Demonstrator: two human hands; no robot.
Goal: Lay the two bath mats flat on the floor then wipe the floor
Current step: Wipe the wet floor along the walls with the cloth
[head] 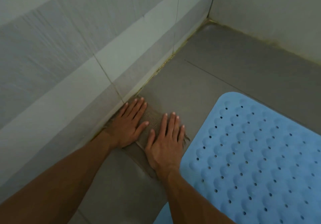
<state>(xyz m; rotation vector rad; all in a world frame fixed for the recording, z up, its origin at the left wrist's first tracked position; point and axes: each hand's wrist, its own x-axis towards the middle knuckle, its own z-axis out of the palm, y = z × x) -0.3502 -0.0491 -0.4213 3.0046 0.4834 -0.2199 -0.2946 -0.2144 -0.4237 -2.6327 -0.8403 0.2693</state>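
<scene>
Brown cloth (152, 119) lies pinned under left hand (127, 125) and right hand (165, 141) — fingers spread flat to wipe the floor (217, 71) beside the blue mat (260, 154).

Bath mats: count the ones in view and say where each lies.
1. A blue bath mat lies flat on the floor at lower right, beside the right hand. A blue sliver at the bottom edge may be the second mat; I cannot tell.
</scene>
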